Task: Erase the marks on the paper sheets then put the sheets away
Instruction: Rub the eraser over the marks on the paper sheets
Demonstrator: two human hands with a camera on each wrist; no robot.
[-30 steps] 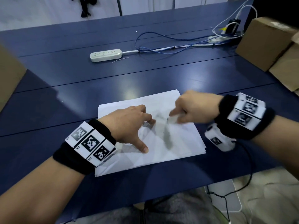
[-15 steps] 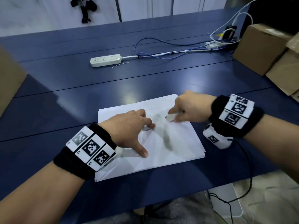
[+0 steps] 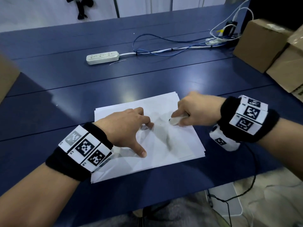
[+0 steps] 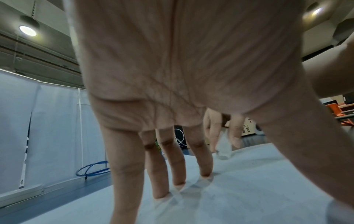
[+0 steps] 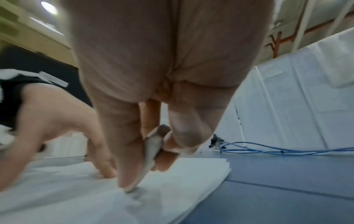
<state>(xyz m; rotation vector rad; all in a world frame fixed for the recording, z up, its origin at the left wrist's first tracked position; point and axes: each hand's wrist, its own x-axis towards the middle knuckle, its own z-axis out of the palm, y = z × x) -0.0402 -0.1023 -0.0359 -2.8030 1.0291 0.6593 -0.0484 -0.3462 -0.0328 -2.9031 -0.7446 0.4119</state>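
A stack of white paper sheets [image 3: 177,149] lies on the blue table [image 3: 147,76] in front of me. My left hand [image 3: 131,128] presses down on the stack with spread, straight fingers [image 4: 203,166] and thumb. My right hand [image 3: 193,110] pinches a white eraser [image 3: 176,120] between thumb and fingers, its tip on the top sheet near the far right part. In the right wrist view the eraser [image 5: 151,151] touches the paper [image 5: 172,189] at its lower end. Faint grey smudges show on the sheet between the hands.
A white power strip [image 3: 102,57] with blue and white cables [image 3: 164,49] lies across the far side of the table. Cardboard boxes [image 3: 268,46] stand at the right edge, another at the far left [image 3: 6,77]. A black cable [image 3: 252,177] hangs off the near right.
The right hand with the eraser has shifted slightly back and forth over the sheet, rubbing. The left hand stays pressed on the stack.
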